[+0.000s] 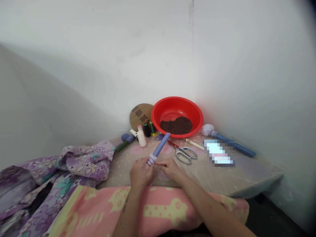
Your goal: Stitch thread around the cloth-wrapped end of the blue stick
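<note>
My left hand (140, 171) is closed round the lower end of a blue wrapped stick (161, 146), where patterned cloth is bound about it. The stick tilts up and to the right, its tip in front of the red basin's rim. Close by on the right, my right hand (170, 167) has its fingers pinched together beside the bound cloth; what they hold, if anything, is too small to make out. Grey-handled scissors (184, 155) with red near the blades lie on the table just beyond my right hand.
A red basin (197, 115) with dark brown material stands at the back. Thread spools (142, 138) and a cardboard disc (139, 115) are left of it. Another blue stick (237, 147) lies right, near a blurred bright object (218, 153). Floral cloth (86, 161) covers the left.
</note>
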Action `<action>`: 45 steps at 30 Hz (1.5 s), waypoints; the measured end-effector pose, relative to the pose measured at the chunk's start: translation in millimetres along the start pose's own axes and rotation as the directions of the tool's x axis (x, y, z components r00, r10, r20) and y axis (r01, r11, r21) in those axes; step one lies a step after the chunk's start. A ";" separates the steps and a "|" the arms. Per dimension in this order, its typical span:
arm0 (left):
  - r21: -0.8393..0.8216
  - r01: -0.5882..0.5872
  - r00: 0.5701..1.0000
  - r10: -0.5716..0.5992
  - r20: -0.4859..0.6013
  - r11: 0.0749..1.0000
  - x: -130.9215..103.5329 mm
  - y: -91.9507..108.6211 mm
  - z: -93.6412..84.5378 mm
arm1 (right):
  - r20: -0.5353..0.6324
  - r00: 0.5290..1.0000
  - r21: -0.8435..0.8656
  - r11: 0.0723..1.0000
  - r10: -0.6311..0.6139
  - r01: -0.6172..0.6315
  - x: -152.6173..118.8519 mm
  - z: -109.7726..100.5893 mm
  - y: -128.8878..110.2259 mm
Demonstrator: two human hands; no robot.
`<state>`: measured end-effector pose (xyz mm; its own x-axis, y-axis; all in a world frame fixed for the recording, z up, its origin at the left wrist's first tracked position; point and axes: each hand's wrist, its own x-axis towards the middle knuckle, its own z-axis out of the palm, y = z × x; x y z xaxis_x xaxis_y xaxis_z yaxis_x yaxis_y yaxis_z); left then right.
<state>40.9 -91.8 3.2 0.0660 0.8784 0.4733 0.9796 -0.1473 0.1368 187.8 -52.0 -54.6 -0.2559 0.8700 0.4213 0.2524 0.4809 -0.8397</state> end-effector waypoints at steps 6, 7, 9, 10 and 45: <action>-0.002 -0.016 1.000 0.015 -0.016 1.000 -1.9 -0.4 1.0 | -0.027 1.000 -0.010 1.000 0.012 -0.012 1.0 2.1 0.6; -0.002 -0.019 1.000 0.019 -0.025 1.000 -2.2 -0.9 1.7 | -0.027 0.999 -0.003 1.000 0.020 -0.020 1.1 2.4 0.2; 0.001 -0.029 0.999 0.029 -0.044 1.000 -2.6 -1.7 3.1 | -0.027 0.999 0.017 0.999 0.034 -0.033 1.5 3.2 -0.4; 0.003 -0.037 0.998 0.037 -0.051 0.999 -2.8 -1.9 3.6 | -0.027 0.999 0.028 0.999 0.037 -0.036 1.8 3.8 -0.2; -0.001 0.012 0.993 -0.012 -0.120 1.000 -5.1 -5.3 8.2 | -0.076 0.991 0.166 0.981 0.110 -0.096 9.0 16.3 5.1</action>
<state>36.9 -91.8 -7.1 0.0309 0.8195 0.5722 0.9801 -0.1373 0.1436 171.5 -43.4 -60.6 -0.1554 0.9234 0.3511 0.1171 0.3701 -0.9216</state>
